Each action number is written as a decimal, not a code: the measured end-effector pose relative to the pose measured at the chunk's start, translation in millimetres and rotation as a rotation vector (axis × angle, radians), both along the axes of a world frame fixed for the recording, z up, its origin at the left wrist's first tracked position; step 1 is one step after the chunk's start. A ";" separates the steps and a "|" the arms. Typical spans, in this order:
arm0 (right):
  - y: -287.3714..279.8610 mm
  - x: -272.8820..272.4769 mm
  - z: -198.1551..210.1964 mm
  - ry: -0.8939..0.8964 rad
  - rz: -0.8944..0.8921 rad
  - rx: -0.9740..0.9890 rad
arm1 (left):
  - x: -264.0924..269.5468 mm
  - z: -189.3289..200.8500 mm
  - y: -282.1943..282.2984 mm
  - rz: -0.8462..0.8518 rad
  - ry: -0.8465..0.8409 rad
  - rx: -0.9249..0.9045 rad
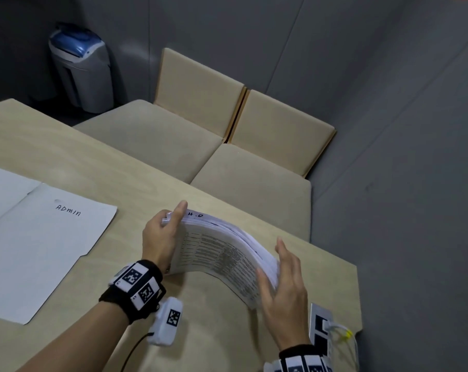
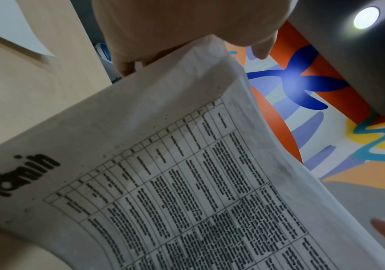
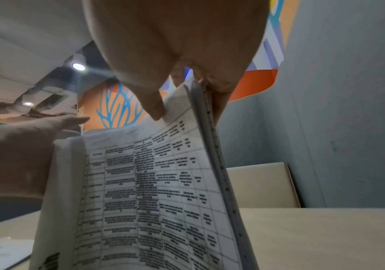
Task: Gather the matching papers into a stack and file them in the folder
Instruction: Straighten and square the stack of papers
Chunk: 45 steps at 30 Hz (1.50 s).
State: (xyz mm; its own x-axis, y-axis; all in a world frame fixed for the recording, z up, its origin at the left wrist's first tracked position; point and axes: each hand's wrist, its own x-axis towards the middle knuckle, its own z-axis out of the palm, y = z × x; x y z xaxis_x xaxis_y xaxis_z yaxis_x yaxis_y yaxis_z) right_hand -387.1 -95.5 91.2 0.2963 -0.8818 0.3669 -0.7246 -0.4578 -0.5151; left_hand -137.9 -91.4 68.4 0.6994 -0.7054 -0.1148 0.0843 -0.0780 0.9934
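On the light wooden surface (image 1: 98, 167) I see the white folder (image 1: 42, 245) lying open and flat at the left, with "ADMIN" handwritten on its right leaf; no papers lie inside it as far as the head view shows. A grey bin with a blue lid (image 1: 79, 67) stands on the floor beyond the surface; I cannot tell what it contains. The stack of papers (image 1: 222, 251) is off to the right of the folder, held up between both hands and bowed into an arch above the surface. The near sheet carries a printed table, and the left wrist view shows "Admin" written at its corner. My left hand (image 1: 160, 237) grips the stack's left edge: the thumb (image 1: 179, 210) lies over the top edge and the fingers curl behind the sheets. My right hand (image 1: 283, 288) holds the stack's right edge; in the right wrist view the thumb (image 3: 152, 104) presses on the near sheet and the fingers (image 3: 221, 95) sit behind the edge, pinching it, while the fingers look nearly straight from the head view. Two beige chairs (image 1: 200, 122) stand beyond the surface.
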 end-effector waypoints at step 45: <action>-19.7 -18.7 -19.9 -0.583 -0.069 0.566 | 12.1 -6.8 -40.0 -0.004 0.039 0.017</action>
State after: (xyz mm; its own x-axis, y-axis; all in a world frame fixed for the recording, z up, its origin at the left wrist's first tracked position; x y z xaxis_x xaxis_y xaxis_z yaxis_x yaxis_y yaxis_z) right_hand -405.8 -115.2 71.3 0.1336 -0.9891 -0.0615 -0.2859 0.0210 -0.9580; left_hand -125.8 -131.4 61.6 0.6914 -0.7058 -0.1543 0.1230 -0.0954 0.9878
